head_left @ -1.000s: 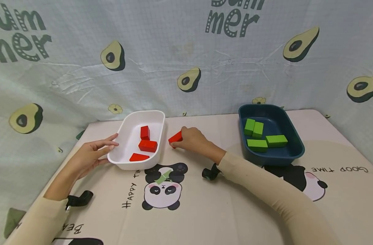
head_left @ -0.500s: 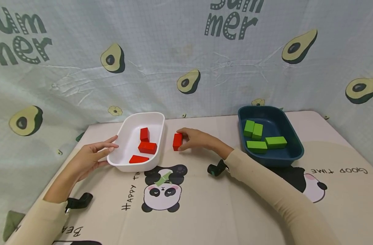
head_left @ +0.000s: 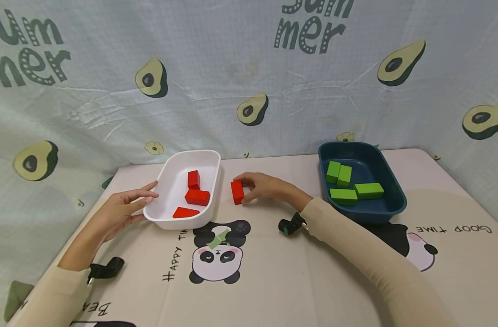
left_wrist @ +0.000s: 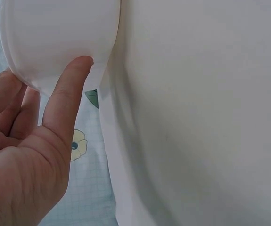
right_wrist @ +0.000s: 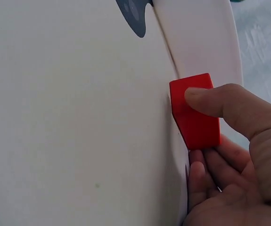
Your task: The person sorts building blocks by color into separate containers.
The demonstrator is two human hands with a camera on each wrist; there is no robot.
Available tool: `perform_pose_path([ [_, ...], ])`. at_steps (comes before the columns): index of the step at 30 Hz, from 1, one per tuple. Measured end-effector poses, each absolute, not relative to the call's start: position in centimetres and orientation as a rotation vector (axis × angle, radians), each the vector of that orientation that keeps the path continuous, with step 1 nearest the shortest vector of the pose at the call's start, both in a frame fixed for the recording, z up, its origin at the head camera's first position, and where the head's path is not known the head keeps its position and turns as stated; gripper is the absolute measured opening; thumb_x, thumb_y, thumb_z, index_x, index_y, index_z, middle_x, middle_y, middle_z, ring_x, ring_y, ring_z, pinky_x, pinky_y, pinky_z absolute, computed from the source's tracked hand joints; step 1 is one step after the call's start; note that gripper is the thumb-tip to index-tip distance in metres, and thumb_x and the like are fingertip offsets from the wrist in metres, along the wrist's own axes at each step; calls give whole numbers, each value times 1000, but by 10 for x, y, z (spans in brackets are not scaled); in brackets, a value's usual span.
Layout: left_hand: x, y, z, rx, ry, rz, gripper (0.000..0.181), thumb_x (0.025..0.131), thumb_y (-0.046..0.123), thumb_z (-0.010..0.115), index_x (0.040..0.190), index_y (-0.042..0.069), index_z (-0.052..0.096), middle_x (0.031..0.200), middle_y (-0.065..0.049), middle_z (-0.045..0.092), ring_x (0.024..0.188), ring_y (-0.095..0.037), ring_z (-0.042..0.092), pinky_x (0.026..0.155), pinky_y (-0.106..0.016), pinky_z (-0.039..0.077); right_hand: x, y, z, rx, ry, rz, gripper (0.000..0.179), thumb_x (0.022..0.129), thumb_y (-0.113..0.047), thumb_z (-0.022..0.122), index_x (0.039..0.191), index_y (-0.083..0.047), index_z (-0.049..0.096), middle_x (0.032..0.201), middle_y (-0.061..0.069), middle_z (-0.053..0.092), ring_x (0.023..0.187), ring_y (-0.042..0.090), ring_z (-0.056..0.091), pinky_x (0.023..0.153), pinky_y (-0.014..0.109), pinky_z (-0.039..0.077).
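My right hand (head_left: 263,186) grips a red block (head_left: 237,192) between thumb and fingers, just right of the white container (head_left: 161,220). In the right wrist view, the thumb lies across the red block (right_wrist: 201,127) and the other fingers are below it. My left hand (head_left: 120,209) holds the white container by its left side; in the left wrist view, the thumb (left_wrist: 67,96) lies against the container wall (left_wrist: 60,28) with the fingers at its edge. Inside the white container are three red blocks, one of them (head_left: 197,197) near the middle.
A dark blue container (head_left: 365,217) stands at the right with several green blocks (head_left: 369,191) in it. The table cover (head_left: 273,281) bears panda prints. A cloth (head_left: 208,54) with avocado prints hangs behind the table.
My right hand has shifted slightly right and turned the red block from slanted to nearly upright in the head view. The left hand and both containers stay in place.
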State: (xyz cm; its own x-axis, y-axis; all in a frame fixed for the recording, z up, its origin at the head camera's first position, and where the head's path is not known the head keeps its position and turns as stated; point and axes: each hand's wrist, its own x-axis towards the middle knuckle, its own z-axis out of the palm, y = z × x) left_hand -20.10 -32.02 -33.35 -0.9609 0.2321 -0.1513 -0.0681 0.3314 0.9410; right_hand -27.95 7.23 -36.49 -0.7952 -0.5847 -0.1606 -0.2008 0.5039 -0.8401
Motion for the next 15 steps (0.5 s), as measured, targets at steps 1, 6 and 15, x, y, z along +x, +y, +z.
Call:
perform_pose_path([
  [1, -201, -320, -334, 148, 2339, 1674, 47, 102, 23, 64, 137, -8, 55, 169, -5, 17, 152, -41, 19, 92, -29, 58, -280, 73, -365, -647, 2324, -1215, 70, 85, -9, 78, 149, -14, 50, 144, 6, 55, 134, 25, 47, 117, 40, 38],
  [6, -201, -320, -333, 146, 2343, 1670, 48, 102, 23, 63, 137, -9, 55, 169, -5, 17, 152, -42, 19, 92, -28, 57, -282, 74, -367, -633, 2309, -1247, 70, 83, -11, 83, 146, -19, 54, 145, 4, 56, 136, 25, 47, 119, 43, 36],
  [15, -201, -319, -334, 144, 2338, 1679, 46, 102, 23, 64, 136, -8, 57, 169, -5, 17, 151, -42, 21, 91, -29, 58, -283, 75, -367, -643, 2302, -1262, 64, 82, -10, 82, 141, -20, 60, 143, 2, 58, 134, 24, 49, 118, 43, 37],
])
